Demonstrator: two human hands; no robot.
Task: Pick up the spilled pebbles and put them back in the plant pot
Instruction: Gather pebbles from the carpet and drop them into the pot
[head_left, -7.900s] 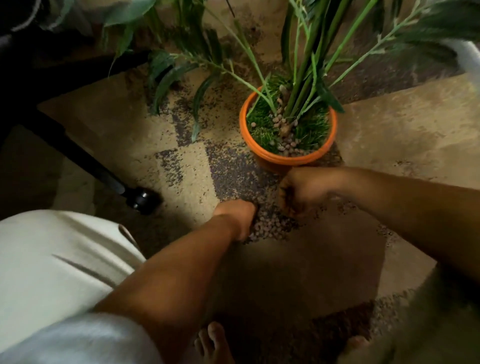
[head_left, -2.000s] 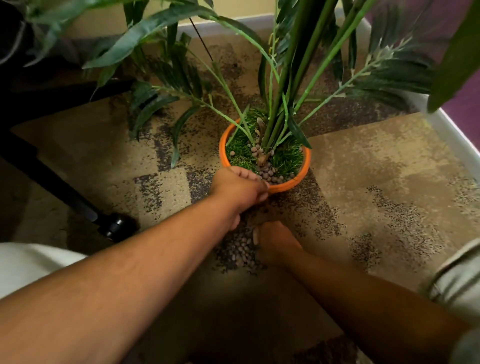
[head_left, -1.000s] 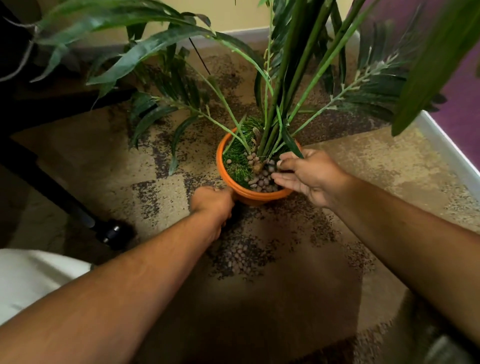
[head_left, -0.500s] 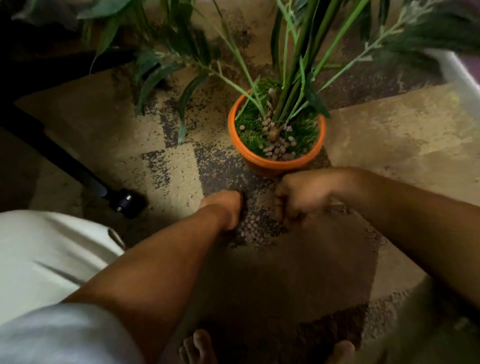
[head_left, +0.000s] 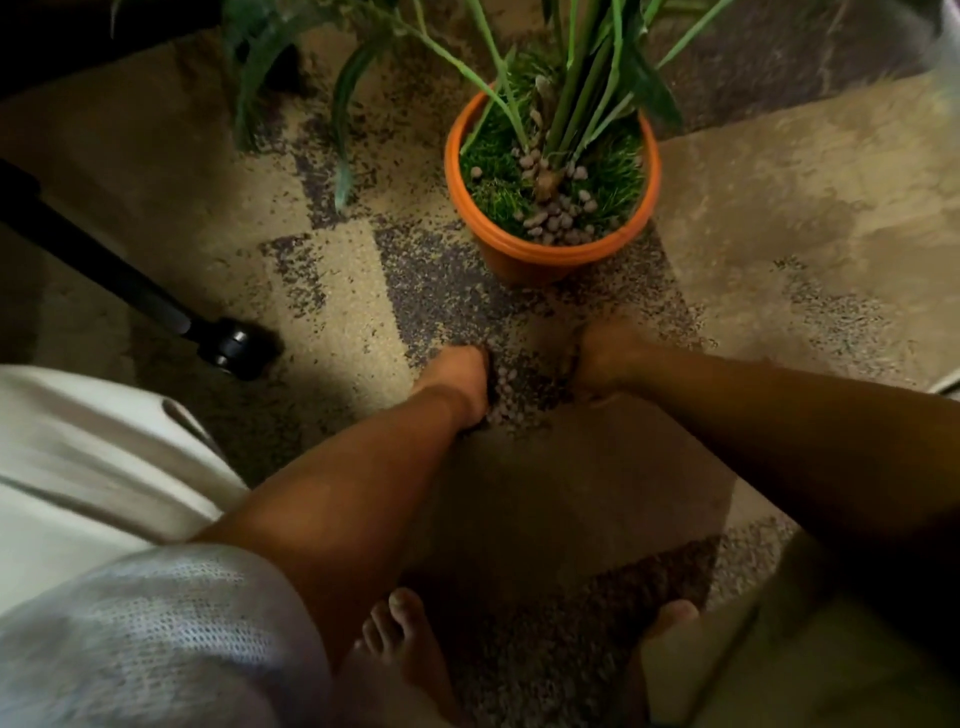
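Observation:
An orange plant pot (head_left: 550, 249) stands on the patterned carpet, holding green stems, fake grass and a heap of grey-brown pebbles (head_left: 558, 221). In front of the pot a small pile of spilled pebbles (head_left: 514, 397) lies on a dark patch of carpet. My left hand (head_left: 460, 379) rests against the pile's left side, its fingers hidden under the hand. On the pile's right side, my right hand (head_left: 602, 364) is blurred, and its fingers curl down into the pebbles.
A black chair leg with a caster (head_left: 236, 345) stands on the carpet to the left. White fabric (head_left: 78, 467) covers the lower left. My bare feet (head_left: 410, 644) are at the bottom. Long leaves (head_left: 343, 119) hang left of the pot.
My right hand came back from the pot's rim down to the spilled pile. My left hand stayed at the pile. The view tilted down, showing my feet.

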